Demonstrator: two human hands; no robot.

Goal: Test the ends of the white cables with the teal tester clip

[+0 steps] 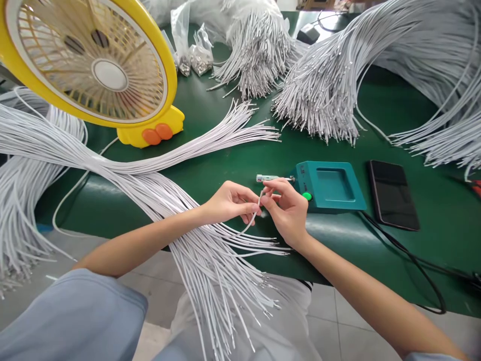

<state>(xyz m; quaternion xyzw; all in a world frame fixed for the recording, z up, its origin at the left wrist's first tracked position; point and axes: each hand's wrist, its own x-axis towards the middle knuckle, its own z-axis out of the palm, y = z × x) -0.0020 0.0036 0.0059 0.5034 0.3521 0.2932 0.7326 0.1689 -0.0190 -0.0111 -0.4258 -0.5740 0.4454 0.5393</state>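
Observation:
Between my two hands, one white cable (248, 225) is raised at its end, close to the table's front edge. My left hand (236, 202) pinches it just behind the tip. The thumb and fingertips of my right hand (286, 206) are closed on the same cable's end; the tip itself is mostly covered by the fingers. Under my left forearm a bundle of white cables (210, 255) fans out toward my lap, some with metal ends. Right behind my right hand stands a teal box-shaped device (323, 198) with a green button (307, 196) and a clear-and-metal rod (268, 178) sticking out leftward.
A yellow duck-shaped fan (150, 123) stands at the back left. Thick heaps of white cables (319, 95) lie at the back and right. A phone (393, 195) rests beside the device, near black cords (409, 255). Small plastic bags (202, 55) of metal parts sit behind.

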